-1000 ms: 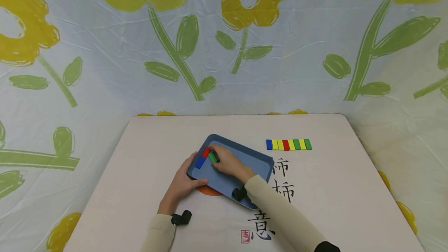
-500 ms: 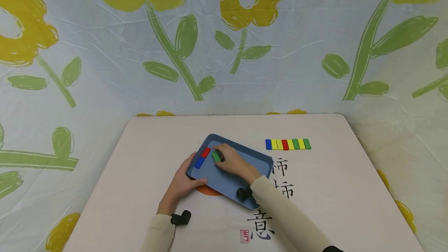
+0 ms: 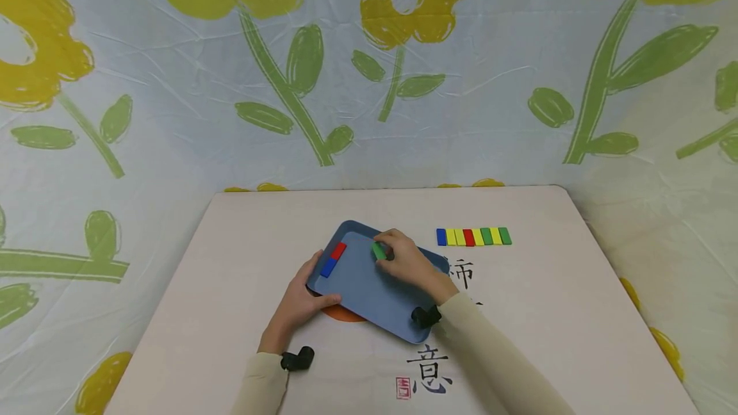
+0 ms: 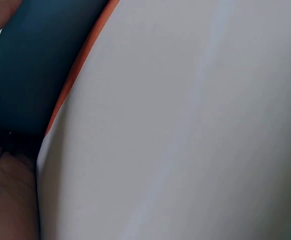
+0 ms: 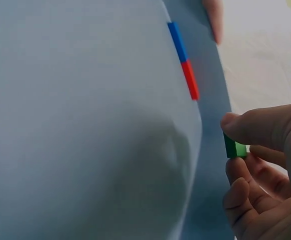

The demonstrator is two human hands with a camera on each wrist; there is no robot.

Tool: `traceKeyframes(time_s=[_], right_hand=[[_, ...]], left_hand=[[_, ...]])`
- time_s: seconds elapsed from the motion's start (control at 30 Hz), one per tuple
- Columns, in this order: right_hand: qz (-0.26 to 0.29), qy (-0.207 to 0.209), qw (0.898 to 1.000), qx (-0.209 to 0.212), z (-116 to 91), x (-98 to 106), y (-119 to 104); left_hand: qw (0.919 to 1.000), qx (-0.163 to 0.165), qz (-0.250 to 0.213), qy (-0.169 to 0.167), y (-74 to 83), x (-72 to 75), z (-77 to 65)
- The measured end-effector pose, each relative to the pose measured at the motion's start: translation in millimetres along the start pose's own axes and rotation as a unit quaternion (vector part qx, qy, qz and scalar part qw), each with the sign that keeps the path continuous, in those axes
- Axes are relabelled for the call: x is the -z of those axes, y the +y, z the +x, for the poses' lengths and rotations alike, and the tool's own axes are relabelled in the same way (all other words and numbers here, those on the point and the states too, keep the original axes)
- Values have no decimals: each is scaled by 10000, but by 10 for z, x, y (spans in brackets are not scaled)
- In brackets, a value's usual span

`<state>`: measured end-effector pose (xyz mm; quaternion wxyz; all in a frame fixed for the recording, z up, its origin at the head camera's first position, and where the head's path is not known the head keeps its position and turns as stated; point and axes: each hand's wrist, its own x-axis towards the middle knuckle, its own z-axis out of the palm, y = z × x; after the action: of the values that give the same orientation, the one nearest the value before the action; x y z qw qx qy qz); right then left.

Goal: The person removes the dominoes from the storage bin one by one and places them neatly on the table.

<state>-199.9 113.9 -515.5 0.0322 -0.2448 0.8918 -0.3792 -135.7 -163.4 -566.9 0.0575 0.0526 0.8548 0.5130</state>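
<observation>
A green block (image 3: 378,250) is pinched between the thumb and fingers of my right hand (image 3: 406,261), over the far part of a blue-grey tray (image 3: 369,296). The right wrist view shows the same block (image 5: 234,148) at the fingertips, with the thumb on one side. My left hand (image 3: 300,303) holds the tray by its left corner, the thumb along the near rim and the fingers along the left side. Inside the tray, a red block (image 3: 338,251) and a blue block (image 3: 329,268) lie end to end by the left wall.
On the table (image 3: 248,229), beyond the tray's right end, a row of blue, yellow, red and green blocks (image 3: 474,237) lies side by side. Black brush characters (image 3: 429,367) and an orange shape (image 3: 344,314) mark the tabletop. A flowered cloth (image 3: 461,120) hangs behind.
My right hand has moved right across the tray with the green block, away from the red and blue blocks. My left hand and the tray have stayed in place.
</observation>
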Motion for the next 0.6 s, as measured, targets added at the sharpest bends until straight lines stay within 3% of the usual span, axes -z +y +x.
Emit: traceKeyframes(time_s=[0.3,0.6], right_hand=[[-161,440,9985,-292,-100,408,121],[-281,1043,9930,-469,-318,813,414]], left_hand=[[10000,-69,-56,8,18,3,8],[10000,-14,-48,-14,5,-7,-1]])
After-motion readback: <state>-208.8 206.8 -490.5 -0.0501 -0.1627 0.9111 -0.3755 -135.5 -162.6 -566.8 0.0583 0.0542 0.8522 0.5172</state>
